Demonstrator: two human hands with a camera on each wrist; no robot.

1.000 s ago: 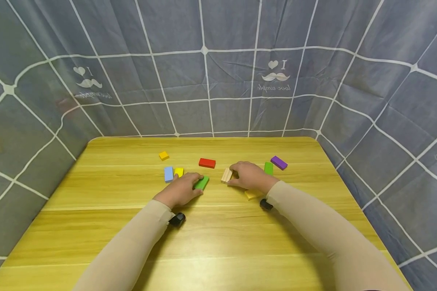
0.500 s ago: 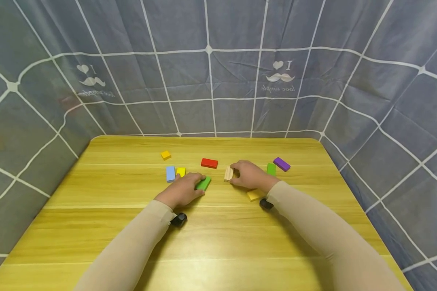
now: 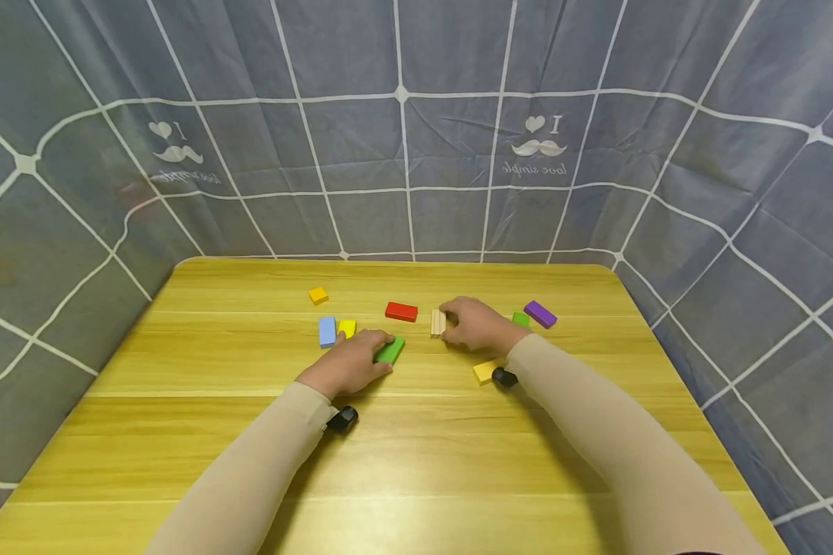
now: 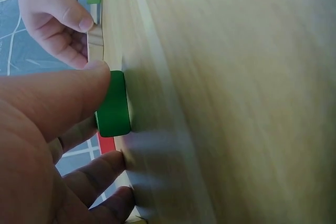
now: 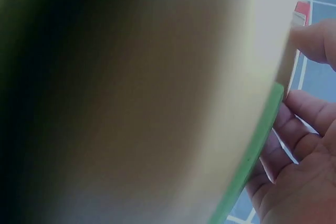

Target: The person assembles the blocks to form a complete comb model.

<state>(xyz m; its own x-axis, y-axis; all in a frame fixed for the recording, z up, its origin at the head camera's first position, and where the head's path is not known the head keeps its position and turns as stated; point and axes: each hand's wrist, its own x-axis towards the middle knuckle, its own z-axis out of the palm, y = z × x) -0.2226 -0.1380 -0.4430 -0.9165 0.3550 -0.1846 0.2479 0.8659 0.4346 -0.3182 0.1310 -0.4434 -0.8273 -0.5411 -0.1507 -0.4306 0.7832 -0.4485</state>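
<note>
My left hand (image 3: 350,362) pinches a green block (image 3: 390,351) lying on the wooden table; in the left wrist view the thumb rests on the near part of that green block (image 4: 114,103). To its right, my right hand (image 3: 482,324) holds a pale bare-wood block (image 3: 438,324) with lengthwise lines on top, between thumb and fingers. Whether this is one piece or several laid together I cannot tell. In the right wrist view, a second green block (image 5: 252,153) lies close beside the fingers of the right hand (image 5: 310,150).
A red block (image 3: 401,311) lies beyond the hands. Left stand blue (image 3: 327,332), yellow (image 3: 348,327) and small orange (image 3: 318,296) blocks. Purple (image 3: 541,314), green (image 3: 521,319) and yellow-orange (image 3: 484,371) blocks lie around the right hand. A grey curtain (image 3: 444,139) surrounds the table.
The pale wood block has turned from a slant to nearly straight, moving slightly away with my right hand. That hand and sleeve now cover more of the right green block. My left hand stays put.
</note>
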